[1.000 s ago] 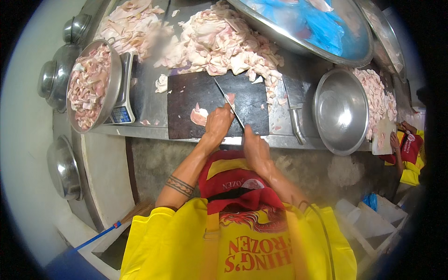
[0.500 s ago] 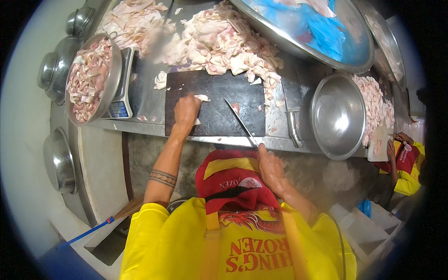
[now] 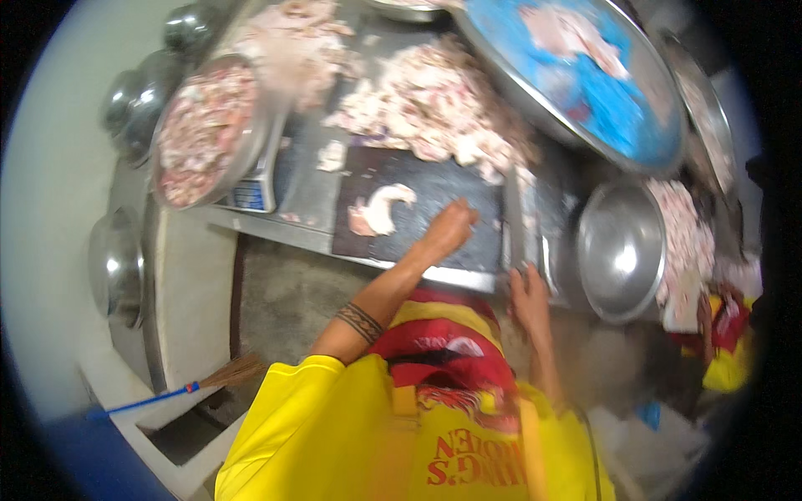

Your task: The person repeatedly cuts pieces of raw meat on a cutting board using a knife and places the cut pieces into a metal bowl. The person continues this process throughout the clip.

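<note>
A dark cutting board [image 3: 355, 179] lies at the near edge of the metal table. On its left part rests a curved, pale strip of raw meat or skin [image 3: 386, 209], with a pinker bit beside it. My left hand [image 3: 451, 227] is over the board's right side, its fingers curled and blurred; anything in them is hidden. At the board's right edge my right hand [image 3: 529, 296] grips a knife [image 3: 514, 221], its blade pointing away from me. Beyond the board spreads a large heap of pale raw pieces [image 3: 426, 100].
A full metal bowl [image 3: 205, 138] sits on a scale [image 3: 255, 192] at left. Right of the board stands an empty-looking steel bowl [image 3: 620, 250]. A big basin [image 3: 576, 125] with blue plastic is at far right. A co-worker [image 3: 727, 334] is at the right edge.
My left hand has let go of the pale piece and moved right across the board. The knife has swung from over the board to its right edge. The whole view has shifted.
</note>
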Tool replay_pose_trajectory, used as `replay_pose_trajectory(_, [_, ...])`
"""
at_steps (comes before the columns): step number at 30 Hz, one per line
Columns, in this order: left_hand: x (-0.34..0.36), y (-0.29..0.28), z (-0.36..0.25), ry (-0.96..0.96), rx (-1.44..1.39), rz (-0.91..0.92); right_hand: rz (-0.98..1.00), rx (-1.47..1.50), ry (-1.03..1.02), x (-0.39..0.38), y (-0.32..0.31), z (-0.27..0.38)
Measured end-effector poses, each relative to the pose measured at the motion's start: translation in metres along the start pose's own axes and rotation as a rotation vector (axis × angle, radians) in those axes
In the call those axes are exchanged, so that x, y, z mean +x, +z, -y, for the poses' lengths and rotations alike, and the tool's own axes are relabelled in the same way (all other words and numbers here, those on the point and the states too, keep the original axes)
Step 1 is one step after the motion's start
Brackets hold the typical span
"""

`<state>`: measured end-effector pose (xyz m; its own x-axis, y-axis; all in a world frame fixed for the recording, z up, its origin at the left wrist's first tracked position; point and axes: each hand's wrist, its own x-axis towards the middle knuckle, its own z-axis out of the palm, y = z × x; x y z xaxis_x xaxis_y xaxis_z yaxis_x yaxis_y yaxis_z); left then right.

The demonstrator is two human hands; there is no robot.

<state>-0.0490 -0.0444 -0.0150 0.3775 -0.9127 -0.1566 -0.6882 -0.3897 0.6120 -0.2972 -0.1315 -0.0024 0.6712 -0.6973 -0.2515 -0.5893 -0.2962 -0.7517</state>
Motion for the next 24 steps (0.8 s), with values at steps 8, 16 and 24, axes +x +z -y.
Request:
replay_pose_trajectory(8, [-0.127, -0.317, 0.093, 0.201, -0.636, -0.985, 0.078, 0.215, 0.209, -0.042, 0.016, 0.023])
replay_pose_trajectory(16, [-0.159, -0.231, 0.16, -0.399, -0.07, -0.682, 0.036, 0.014, 0.004, -0.034, 0.043, 0.023])
replay_pose_trajectory(24, [-0.06, -0.082, 0.077, -0.313, -0.229, 0.008, 0.095, -0.115, 0.167, -0.037, 0.031, 0.027])
